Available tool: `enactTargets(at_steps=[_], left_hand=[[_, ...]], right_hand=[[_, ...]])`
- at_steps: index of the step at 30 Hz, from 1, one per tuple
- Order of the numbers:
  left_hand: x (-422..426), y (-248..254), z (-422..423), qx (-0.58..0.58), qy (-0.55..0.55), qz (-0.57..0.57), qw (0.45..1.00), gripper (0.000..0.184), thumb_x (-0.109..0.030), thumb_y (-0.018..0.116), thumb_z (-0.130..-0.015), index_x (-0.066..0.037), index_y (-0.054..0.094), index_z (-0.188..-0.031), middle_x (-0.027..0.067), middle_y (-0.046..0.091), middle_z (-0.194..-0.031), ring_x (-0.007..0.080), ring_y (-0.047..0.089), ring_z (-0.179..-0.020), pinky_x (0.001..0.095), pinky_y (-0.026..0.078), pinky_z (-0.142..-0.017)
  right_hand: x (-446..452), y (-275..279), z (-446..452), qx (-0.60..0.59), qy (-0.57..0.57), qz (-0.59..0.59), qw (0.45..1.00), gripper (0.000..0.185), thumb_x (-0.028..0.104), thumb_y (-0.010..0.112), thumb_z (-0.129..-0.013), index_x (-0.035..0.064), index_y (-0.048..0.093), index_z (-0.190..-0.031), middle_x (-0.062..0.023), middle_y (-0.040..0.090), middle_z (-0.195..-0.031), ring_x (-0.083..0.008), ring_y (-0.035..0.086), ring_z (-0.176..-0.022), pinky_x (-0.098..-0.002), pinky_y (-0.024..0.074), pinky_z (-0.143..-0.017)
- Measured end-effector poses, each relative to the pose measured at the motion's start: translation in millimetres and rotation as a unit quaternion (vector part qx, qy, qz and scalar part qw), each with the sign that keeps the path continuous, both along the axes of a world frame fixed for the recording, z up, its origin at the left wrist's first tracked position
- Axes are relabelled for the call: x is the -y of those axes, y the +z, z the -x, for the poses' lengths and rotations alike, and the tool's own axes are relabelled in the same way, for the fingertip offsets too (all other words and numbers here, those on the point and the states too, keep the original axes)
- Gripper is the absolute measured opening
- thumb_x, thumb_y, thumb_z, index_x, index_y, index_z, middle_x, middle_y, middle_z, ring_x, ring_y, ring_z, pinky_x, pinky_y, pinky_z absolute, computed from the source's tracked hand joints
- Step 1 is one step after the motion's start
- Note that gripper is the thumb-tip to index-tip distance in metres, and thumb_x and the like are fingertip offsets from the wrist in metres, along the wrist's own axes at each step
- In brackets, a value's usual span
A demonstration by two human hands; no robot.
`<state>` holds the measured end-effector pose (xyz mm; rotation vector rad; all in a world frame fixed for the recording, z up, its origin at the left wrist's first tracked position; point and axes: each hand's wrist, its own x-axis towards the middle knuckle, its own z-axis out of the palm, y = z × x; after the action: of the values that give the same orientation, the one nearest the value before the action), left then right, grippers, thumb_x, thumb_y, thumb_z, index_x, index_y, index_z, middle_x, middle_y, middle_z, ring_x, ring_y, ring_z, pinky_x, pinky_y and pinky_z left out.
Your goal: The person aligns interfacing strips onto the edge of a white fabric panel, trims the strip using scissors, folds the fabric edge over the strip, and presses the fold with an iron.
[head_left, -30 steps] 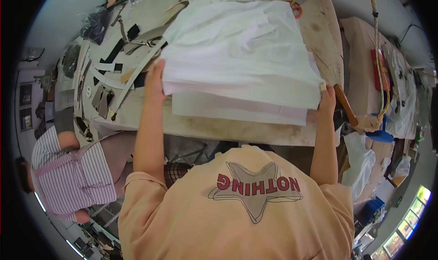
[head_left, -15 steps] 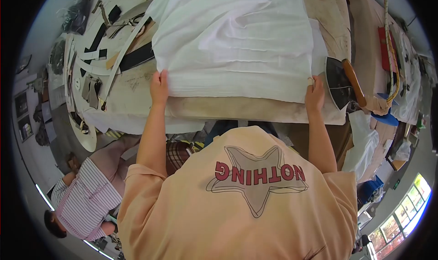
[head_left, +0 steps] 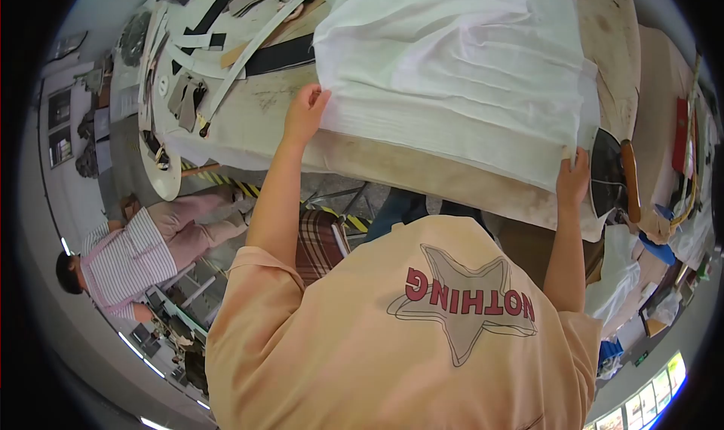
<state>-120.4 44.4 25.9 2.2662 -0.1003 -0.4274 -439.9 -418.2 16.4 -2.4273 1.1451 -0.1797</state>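
Note:
A white cloth (head_left: 452, 76) lies in wrinkled layers over the table, its near edge running slantwise in front of me. At its left near corner my left hand (head_left: 304, 113) has its fingers bent in around the edge. My right hand (head_left: 573, 178) pinches the right near corner, where a ring shows on a finger. Just right of that hand is a dark clothes iron (head_left: 608, 175) with a brown wooden handle (head_left: 630, 181). The fingertips under the cloth are hidden.
Black strips (head_left: 279, 55), pale strips (head_left: 256, 49) and a small dark-handled tool (head_left: 204, 128) lie at the table's left. Beyond the left end is a person in a striped top (head_left: 128, 257). A plaid cloth (head_left: 320, 243) hangs below the table's near side.
My view has turned, so table and cloth appear tilted and farther right. My left fingers look looser at the cloth's corner; the right hand stays at its corner. The person at left appears more upright.

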Motion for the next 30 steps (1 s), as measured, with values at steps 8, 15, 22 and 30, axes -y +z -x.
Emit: enactTargets(at_steps=[8, 15, 22, 30], left_hand=[[-17.1, 17.7, 12.3, -0.046, -0.052, -0.102, 0.992, 0.034, -0.012, 0.078, -0.077, -0.002, 0.060, -0.103, 0.0081, 0.066, -0.084, 0.0198, 0.064, -0.076, 0.0319, 0.052, -0.070], [-24.3, 20.0, 14.9, -0.053, -0.008, -0.109, 0.993, 0.031, -0.009, 0.076, -0.078, -0.002, 0.059, -0.103, 0.0087, 0.066, -0.089, 0.0199, 0.064, -0.079, 0.0328, 0.053, -0.071], [12.2, 13.9, 60.2, 0.377, -0.208, -0.154, 0.889, 0.019, -0.011, 0.063, -0.081, -0.007, 0.063, -0.100, 0.0110, 0.064, -0.114, 0.0314, 0.060, -0.107, 0.0426, 0.049, -0.089], [55.3, -0.6, 85.5, 0.288, -0.260, -0.161, 0.907, 0.060, -0.031, 0.060, -0.089, -0.010, 0.045, -0.143, 0.0145, 0.040, -0.150, 0.0347, 0.035, -0.140, 0.0479, 0.027, -0.115]], right_hand=[[2.3, -15.3, 22.2, 0.004, 0.036, 0.034, 0.999, 0.029, 0.012, 0.057, -0.088, 0.0018, 0.058, -0.115, -0.0207, 0.063, -0.105, -0.0415, 0.060, -0.098, -0.0449, 0.0475, -0.083], [0.6, -21.8, 26.4, 0.016, 0.048, 0.030, 0.998, 0.028, 0.011, 0.057, -0.088, -0.0012, 0.058, -0.114, -0.0222, 0.063, -0.105, -0.0421, 0.060, -0.099, -0.0451, 0.0470, -0.084], [-4.5, -18.5, 19.9, 0.019, 0.025, 0.061, 0.998, 0.030, 0.018, 0.057, -0.092, -0.0011, 0.058, -0.115, -0.0223, 0.063, -0.103, -0.0427, 0.060, -0.098, -0.0457, 0.0470, -0.083], [-1.8, -17.0, 13.2, -0.086, 0.006, 0.060, 0.994, 0.037, 0.022, 0.056, -0.094, -0.0016, 0.056, -0.122, -0.0234, 0.063, -0.114, -0.0422, 0.059, -0.108, -0.0458, 0.0469, -0.089]])
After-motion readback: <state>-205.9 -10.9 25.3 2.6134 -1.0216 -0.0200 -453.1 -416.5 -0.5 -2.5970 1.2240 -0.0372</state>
